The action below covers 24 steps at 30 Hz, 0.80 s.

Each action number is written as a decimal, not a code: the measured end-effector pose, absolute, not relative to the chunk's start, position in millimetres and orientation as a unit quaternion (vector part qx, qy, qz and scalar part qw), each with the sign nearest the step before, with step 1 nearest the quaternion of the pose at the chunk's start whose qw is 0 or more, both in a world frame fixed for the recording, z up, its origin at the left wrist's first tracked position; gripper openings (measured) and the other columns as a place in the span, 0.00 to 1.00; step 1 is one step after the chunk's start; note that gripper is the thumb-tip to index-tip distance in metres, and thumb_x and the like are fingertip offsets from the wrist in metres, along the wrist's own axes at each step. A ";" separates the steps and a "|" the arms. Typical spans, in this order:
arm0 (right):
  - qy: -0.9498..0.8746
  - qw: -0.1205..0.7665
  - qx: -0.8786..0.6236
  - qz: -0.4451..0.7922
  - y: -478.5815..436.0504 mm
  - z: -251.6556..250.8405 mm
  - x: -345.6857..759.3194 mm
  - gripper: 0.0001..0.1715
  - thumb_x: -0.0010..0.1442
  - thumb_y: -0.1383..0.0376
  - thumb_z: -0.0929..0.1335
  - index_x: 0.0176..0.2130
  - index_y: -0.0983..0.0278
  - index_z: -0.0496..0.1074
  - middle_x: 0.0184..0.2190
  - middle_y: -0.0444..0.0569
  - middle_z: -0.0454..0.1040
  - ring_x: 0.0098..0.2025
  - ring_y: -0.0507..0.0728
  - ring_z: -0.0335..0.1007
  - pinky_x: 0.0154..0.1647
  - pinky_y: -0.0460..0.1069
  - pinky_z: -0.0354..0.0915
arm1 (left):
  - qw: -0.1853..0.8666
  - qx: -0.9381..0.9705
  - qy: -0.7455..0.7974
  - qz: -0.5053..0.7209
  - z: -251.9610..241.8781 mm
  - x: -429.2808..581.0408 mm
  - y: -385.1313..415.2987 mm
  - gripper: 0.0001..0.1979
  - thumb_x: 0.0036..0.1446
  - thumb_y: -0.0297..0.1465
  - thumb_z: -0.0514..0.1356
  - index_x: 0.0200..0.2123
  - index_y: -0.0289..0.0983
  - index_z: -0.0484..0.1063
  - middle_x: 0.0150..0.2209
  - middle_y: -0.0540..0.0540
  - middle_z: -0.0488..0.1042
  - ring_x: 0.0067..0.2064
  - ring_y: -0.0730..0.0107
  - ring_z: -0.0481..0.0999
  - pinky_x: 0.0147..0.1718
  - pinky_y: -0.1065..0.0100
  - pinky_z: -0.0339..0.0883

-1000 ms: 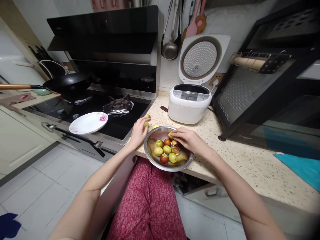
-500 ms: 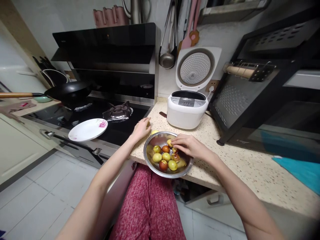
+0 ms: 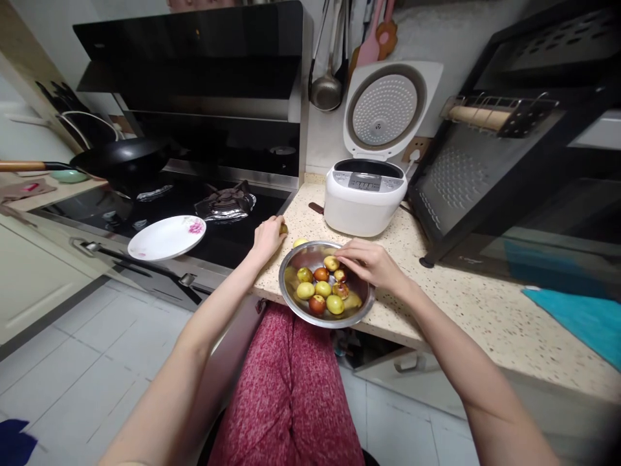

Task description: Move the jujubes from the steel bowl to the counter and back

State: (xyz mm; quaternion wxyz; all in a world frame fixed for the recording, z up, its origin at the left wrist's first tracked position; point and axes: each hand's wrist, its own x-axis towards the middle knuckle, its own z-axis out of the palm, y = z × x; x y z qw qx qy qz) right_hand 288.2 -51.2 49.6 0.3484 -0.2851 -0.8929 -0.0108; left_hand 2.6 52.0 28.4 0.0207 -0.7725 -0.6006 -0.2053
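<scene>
A steel bowl [image 3: 287,304] at the front edge of the counter holds several jujubes, some yellow-green, some reddish brown. My right hand [image 3: 371,262] reaches over its right rim, fingers loosely bent. Its fingertips are beside a yellow jujube [image 3: 331,263] near the back of the bowl, most of which shows. Left of the bowl, my left hand [image 3: 268,241] is low over the counter edge by the stove, its fingers closed round a brownish-green jujube [image 3: 284,229], partly hidden. Another yellow-green jujube [image 3: 299,242] lies on the counter behind the bowl.
A white rice cooker [image 3: 363,206] stands behind the bowl, lid raised. A white floral plate [image 3: 165,238] sits at the stove's front edge, overhanging slightly. A black wok [image 3: 121,158] is on the left burner. To the right are a black rack [image 3: 453,175] and a blue cloth [image 3: 572,320].
The view has tipped downward. My right fingertips have drawn back slightly from the yellow jujube, showing more of it. My left hand has shifted slightly left and still holds its jujube.
</scene>
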 end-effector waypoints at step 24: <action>-0.898 0.325 -0.163 -0.249 -75.0 59.8 274.9 0.29 0.72 0.75 0.65 0.69 0.71 0.64 0.58 0.62 0.79 0.61 0.64 0.76 0.57 0.59 0.79 | -0.184 -0.820 -0.274 -0.468 55.6 28.8 -57.2 0.18 0.58 0.38 0.72 0.50 0.37 0.80 0.46 0.43 0.85 0.45 0.62 0.86 0.49 0.63 0.80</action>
